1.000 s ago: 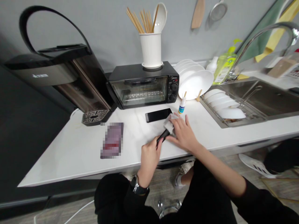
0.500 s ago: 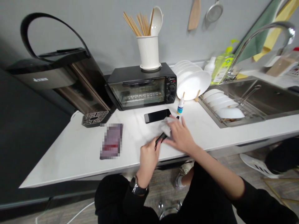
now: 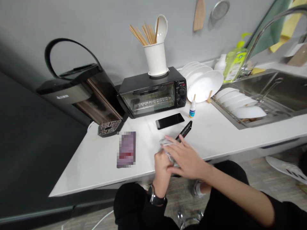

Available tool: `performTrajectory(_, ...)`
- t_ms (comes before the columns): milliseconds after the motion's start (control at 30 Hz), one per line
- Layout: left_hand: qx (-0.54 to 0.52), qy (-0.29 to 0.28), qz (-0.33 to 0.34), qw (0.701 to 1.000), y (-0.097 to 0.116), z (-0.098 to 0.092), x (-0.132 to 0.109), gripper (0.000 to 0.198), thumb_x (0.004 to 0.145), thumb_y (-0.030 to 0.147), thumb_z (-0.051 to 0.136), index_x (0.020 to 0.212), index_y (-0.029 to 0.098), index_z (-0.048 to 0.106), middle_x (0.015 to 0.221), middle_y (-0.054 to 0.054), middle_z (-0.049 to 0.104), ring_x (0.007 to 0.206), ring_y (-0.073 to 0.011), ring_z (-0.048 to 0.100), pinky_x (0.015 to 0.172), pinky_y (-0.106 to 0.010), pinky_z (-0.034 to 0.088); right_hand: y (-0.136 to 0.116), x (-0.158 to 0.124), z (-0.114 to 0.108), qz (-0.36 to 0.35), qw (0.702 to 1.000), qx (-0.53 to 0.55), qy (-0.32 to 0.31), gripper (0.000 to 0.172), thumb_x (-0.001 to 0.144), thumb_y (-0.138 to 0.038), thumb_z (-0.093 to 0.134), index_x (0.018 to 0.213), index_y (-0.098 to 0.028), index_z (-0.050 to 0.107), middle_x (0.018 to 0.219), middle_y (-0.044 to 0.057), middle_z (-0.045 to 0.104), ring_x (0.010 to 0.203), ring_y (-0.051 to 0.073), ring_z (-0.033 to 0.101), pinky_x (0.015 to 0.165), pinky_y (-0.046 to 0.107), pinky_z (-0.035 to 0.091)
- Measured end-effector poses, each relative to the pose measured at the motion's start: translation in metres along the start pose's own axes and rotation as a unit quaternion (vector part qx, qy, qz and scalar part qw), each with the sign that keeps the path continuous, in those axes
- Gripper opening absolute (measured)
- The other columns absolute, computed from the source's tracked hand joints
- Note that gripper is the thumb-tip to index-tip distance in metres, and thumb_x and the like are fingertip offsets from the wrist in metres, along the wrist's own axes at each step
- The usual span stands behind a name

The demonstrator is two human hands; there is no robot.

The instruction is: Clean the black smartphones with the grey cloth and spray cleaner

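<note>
Two hands overlap: I see left hand (image 3: 161, 164) curled around slim black item (image 3: 185, 130), lower end hidden, pointing between one and two o'clock over counter (image 3: 145, 150); right hand (image 3: 188, 159), nearer tip, slightly bent, holds pale cloth (image 3: 165, 141).

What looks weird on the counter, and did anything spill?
The purple thing to the left of the left hand looks odd: most of it shows as blocky squares, so I can't tell what it is. I see no spill on the white counter, and the little bottle stands upright.
</note>
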State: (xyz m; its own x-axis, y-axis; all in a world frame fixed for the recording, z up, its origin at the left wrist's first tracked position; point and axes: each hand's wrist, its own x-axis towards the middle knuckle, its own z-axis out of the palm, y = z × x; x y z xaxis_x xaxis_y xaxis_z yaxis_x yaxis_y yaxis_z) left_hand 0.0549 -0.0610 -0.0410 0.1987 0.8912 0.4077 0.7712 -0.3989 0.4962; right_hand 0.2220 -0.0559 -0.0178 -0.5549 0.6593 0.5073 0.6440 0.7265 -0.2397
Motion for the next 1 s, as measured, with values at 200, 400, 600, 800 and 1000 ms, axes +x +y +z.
performTrajectory(200, -0.061, 0.059, -0.036, 0.996, 0.002, -0.007, 0.004, 0.025, 0.093, 0.018, 0.058, 0.072, 0.018, 0.071, 0.059, -0.002, 0.068, 0.05, -0.0154, 0.06, 0.054, -0.024, 0.046, -0.003, 0.008, -0.005, 0.015, 0.999, -0.014, 0.039, 0.05, 0.11, -0.045, 0.04, 0.147, -0.015, 0.054, 0.146, 0.017, 0.063, 0.14, 0.03, 0.054, 0.126, 0.059, 0.028)
performTrajectory(400, -0.17, 0.189, -0.084, 0.964, 0.02, -0.014, 0.015, 0.021, 0.095, 0.036, 0.068, 0.087, 0.017, 0.074, 0.086, -0.005, 0.076, 0.079, -0.0181, 0.07, 0.076, -0.027, 0.055, 0.02, 0.015, -0.002, 0.152, 0.958, 0.146, 0.196, 0.037, 0.109, -0.042, 0.041, 0.12, -0.024, 0.072, 0.109, 0.01, 0.076, 0.107, 0.027, 0.068, 0.112, 0.05, 0.046)
performTrajectory(600, -0.287, 0.133, -0.057, 0.947, 0.04, 0.015, 0.029, 0.028, 0.1, 0.037, 0.061, 0.109, 0.015, 0.075, 0.099, -0.01, 0.08, 0.087, -0.0217, 0.075, 0.08, -0.029, 0.06, 0.019, 0.017, 0.005, 0.252, 0.896, 0.219, 0.294, 0.043, 0.112, -0.048, 0.035, 0.094, -0.021, 0.064, 0.077, 0.002, 0.063, 0.071, 0.02, 0.06, 0.065, 0.03, 0.052)
performTrajectory(800, -0.174, 0.101, -0.06, 0.978, 0.024, 0.011, 0.028, 0.029, 0.106, 0.036, 0.052, 0.1, 0.018, 0.073, 0.074, -0.005, 0.076, 0.062, -0.0172, 0.07, 0.061, -0.024, 0.05, 0.016, 0.017, -0.005, 0.299, 0.859, 0.188, 0.371, 0.054, 0.113, -0.049, 0.019, 0.093, -0.022, 0.061, 0.071, 0.0, 0.053, 0.065, 0.019, 0.052, 0.059, 0.031, 0.048)
performTrajectory(1000, -0.08, 0.06, -0.01, 0.995, 0.017, 0.008, 0.025, 0.021, 0.103, 0.026, 0.054, 0.11, 0.018, 0.072, 0.081, -0.008, 0.079, 0.062, -0.0181, 0.071, 0.06, -0.025, 0.048, 0.01, 0.034, -0.05, 0.049, 0.978, 0.056, 0.195, 0.038, 0.11, -0.031, 0.038, 0.128, -0.027, 0.071, 0.126, 0.006, 0.074, 0.118, 0.025, 0.066, 0.119, 0.053, 0.041)
